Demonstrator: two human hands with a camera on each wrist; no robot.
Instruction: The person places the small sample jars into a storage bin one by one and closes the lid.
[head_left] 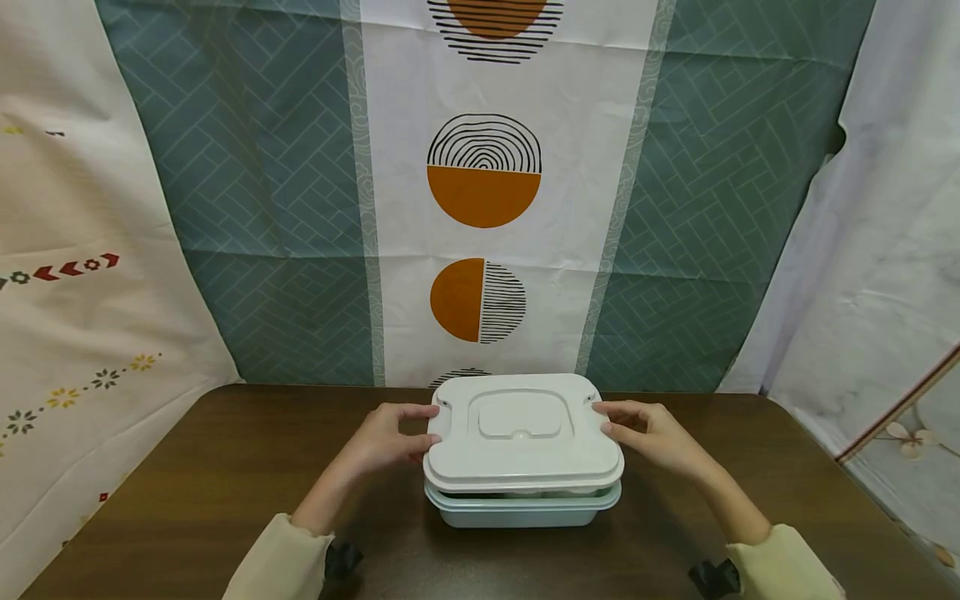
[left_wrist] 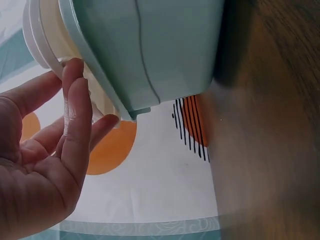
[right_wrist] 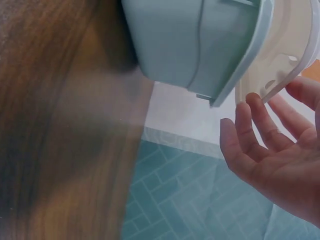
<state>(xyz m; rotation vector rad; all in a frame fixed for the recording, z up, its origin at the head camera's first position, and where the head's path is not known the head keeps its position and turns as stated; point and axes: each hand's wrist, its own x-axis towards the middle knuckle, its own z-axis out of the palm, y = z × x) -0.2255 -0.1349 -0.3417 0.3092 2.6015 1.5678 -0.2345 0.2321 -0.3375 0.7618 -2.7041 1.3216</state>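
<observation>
A white lid (head_left: 525, 454) with a raised oval panel sits over a pale green plastic box (head_left: 517, 515) on the table. A gap shows between lid and box along the front. At the lid's left edge my left hand (head_left: 390, 433) pinches the rim between thumb and fingers. My right hand (head_left: 648, 429) grips the right edge the same way. In the left wrist view, fingertips (left_wrist: 75, 67) curl under the lid's rim, above the box's lip. The right wrist view shows the lid's cream underside (right_wrist: 280, 65) tilted away from the box, with fingers beneath its edge. The box's inside is hidden.
The brown wooden table (head_left: 247, 467) carries the box near its middle. Behind its far edge hangs a green and white patterned cloth (head_left: 480, 242). Pale cloths hang on the left (head_left: 90, 317) and right (head_left: 847, 275).
</observation>
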